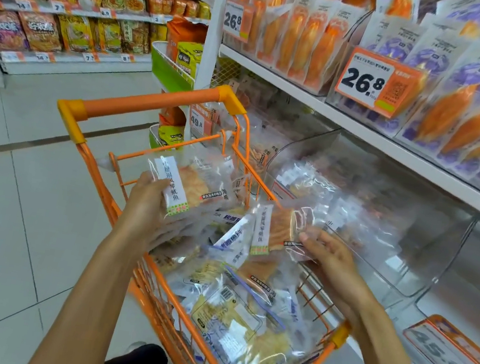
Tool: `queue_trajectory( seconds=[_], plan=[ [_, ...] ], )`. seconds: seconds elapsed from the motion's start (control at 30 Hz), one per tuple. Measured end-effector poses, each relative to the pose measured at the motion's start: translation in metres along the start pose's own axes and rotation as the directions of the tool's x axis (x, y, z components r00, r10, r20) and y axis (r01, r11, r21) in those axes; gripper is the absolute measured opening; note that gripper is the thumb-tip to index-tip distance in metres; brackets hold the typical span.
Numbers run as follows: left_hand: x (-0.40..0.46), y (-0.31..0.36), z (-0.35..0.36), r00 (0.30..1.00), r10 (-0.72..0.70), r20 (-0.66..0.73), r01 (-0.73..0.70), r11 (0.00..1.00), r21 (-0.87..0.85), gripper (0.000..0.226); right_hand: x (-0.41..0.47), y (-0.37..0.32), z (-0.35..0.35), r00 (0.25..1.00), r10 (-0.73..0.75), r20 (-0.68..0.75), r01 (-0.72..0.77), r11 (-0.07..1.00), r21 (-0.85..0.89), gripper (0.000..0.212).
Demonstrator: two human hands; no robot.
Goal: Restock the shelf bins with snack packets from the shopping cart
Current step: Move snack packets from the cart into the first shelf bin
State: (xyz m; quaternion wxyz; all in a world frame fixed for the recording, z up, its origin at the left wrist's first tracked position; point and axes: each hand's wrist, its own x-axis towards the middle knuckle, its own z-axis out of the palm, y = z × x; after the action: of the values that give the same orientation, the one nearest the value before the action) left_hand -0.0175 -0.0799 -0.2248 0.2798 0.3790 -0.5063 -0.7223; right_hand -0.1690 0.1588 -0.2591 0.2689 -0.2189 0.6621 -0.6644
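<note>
while the left hand [147,201] grips a small stack of clear snack packets [190,189] above the cart, thumb curled over the white label strip, the right hand [333,259] pinches a second clear packet [281,232] by its lower edge, held over the cart's right rim beside the shelf bin [388,230]. both packets show orange dried strips inside and a vertical white label with chinese characters; the print is too blurred to read with certainty. under the hands, the orange shopping cart [150,101] is loaded with more clear packets [230,312], some with yellowish contents, blue label strips and a barcode. the clear plastic bin on the lower shelf already holds similar packets. price tags: an orange tag [374,80] reading 26.8 on the upper shelf, another 26.8 tag [236,20] further left, 49.8 on a tag [199,120] behind the cart handle, 45.8 on a tag [450,356] at lower right. upper shelf [309,92] is white, stocked with hanging pouches in orange and purple print. floor [5,223] is pale grey tile with a dark strip; far-aisle shelves [71,7] carry red and yellow snack bags
</note>
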Motion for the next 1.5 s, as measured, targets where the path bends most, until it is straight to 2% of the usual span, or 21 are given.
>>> queue_trajectory(
  seconds=[0.07,0.2,0.27,0.37,0.43,0.47,0.53,0.57,0.67,0.77,0.83,0.9,0.93,1.0,1.07,1.1,1.17,1.27,1.33,1.4,1.5],
  plan=[
    [-0.001,-0.003,0.008,0.998,-0.033,0.052,0.031,0.999,0.044,0.038,-0.002,-0.003,0.002,0.998,0.053,0.019,-0.055,0.992,0.115,0.013],
    [-0.002,-0.009,0.031,0.992,-0.072,0.108,0.061,0.993,0.101,0.041,-0.008,-0.012,0.009,0.991,0.078,0.106,-0.112,0.918,0.38,0.016],
    [-0.002,-0.014,0.04,0.988,-0.099,0.116,0.085,0.989,0.12,0.041,-0.008,-0.015,0.013,0.992,0.078,0.102,-0.114,0.897,0.426,0.015],
    [-0.01,-0.021,0.052,0.976,-0.125,0.177,0.095,0.981,0.171,0.033,-0.005,-0.011,0.02,0.994,0.094,0.046,-0.104,0.941,0.322,0.017],
    [-0.01,-0.026,0.057,0.978,-0.117,0.173,0.087,0.982,0.17,0.038,-0.003,-0.008,0.025,0.993,0.116,0.022,-0.118,0.96,0.254,0.018],
    [-0.011,-0.027,0.058,0.976,-0.121,0.18,0.086,0.978,0.189,0.046,-0.003,-0.008,0.028,0.992,0.124,0.008,-0.123,0.969,0.213,0.017],
    [-0.012,-0.031,0.056,0.961,-0.139,0.238,0.081,0.968,0.239,0.079,-0.001,-0.008,0.033,0.992,0.121,-0.018,-0.119,0.988,0.096,0.015],
    [-0.016,-0.031,0.053,0.95,-0.141,0.278,0.063,0.96,0.271,0.084,0.0,-0.007,0.036,0.993,0.111,-0.027,-0.11,0.993,0.038,0.015],
    [-0.026,-0.028,0.05,0.936,-0.059,0.346,-0.032,0.967,0.251,0.052,0.004,-0.007,0.051,0.995,0.055,-0.086,-0.06,0.996,-0.061,0.013],
    [-0.024,-0.02,0.041,0.966,0.101,0.239,-0.153,0.966,0.21,0.045,0.01,-0.015,0.066,0.983,-0.024,-0.18,0.013,0.998,-0.063,0.015],
    [-0.019,-0.01,0.03,0.974,0.215,0.069,-0.224,0.956,0.187,0.045,0.021,-0.023,0.075,0.956,-0.112,-0.271,0.078,0.988,-0.131,0.019],
    [-0.016,0.0,0.017,0.959,0.269,-0.09,-0.257,0.958,0.128,0.044,0.039,-0.027,0.082,0.919,-0.267,-0.289,0.152,0.918,-0.366,0.022],
    [-0.014,0.003,0.011,0.95,0.273,-0.151,-0.26,0.96,0.1,0.045,0.048,-0.03,0.086,0.907,-0.356,-0.225,0.198,0.832,-0.519,0.025],
    [-0.009,0.008,0.002,0.942,0.245,-0.228,-0.244,0.969,0.035,0.051,0.065,-0.029,0.094,0.895,-0.446,0.019,0.316,0.603,-0.732,0.036],
    [-0.003,0.01,-0.007,0.934,0.217,-0.285,-0.23,0.973,-0.014,0.043,0.077,-0.025,0.103,0.912,-0.337,0.232,0.365,0.414,-0.834,0.056],
    [-0.002,0.011,-0.009,0.932,0.202,-0.3,-0.221,0.975,-0.033,0.046,0.081,-0.021,0.107,0.927,-0.245,0.284,0.352,0.309,-0.884,0.06],
    [0.001,0.01,-0.013,0.932,0.196,-0.305,-0.222,0.974,-0.05,0.053,0.084,-0.015,0.11,0.935,-0.171,0.309,0.326,0.08,-0.942,0.054],
    [0.002,0.01,-0.012,0.939,0.175,-0.295,-0.201,0.978,-0.063,0.062,0.078,-0.008,0.102,0.882,-0.291,0.37,0.34,-0.148,-0.929,0.028],
    [0.002,0.01,-0.009,0.945,0.162,-0.285,-0.187,0.98,-0.061,0.067,0.072,0.0,0.095,0.838,-0.361,0.408,0.375,-0.16,-0.913,0.018],
    [0.0,0.011,-0.006,0.951,0.154,-0.267,-0.173,0.984,-0.049,0.067,0.062,0.004,0.087,0.826,-0.419,0.376,0.394,-0.046,-0.918,0.011],
    [-0.003,0.012,-0.005,0.954,0.177,-0.243,-0.192,0.981,-0.04,0.054,0.044,0.002,0.077,0.826,-0.436,0.357,0.451,0.132,-0.883,0.021]
  ],
)
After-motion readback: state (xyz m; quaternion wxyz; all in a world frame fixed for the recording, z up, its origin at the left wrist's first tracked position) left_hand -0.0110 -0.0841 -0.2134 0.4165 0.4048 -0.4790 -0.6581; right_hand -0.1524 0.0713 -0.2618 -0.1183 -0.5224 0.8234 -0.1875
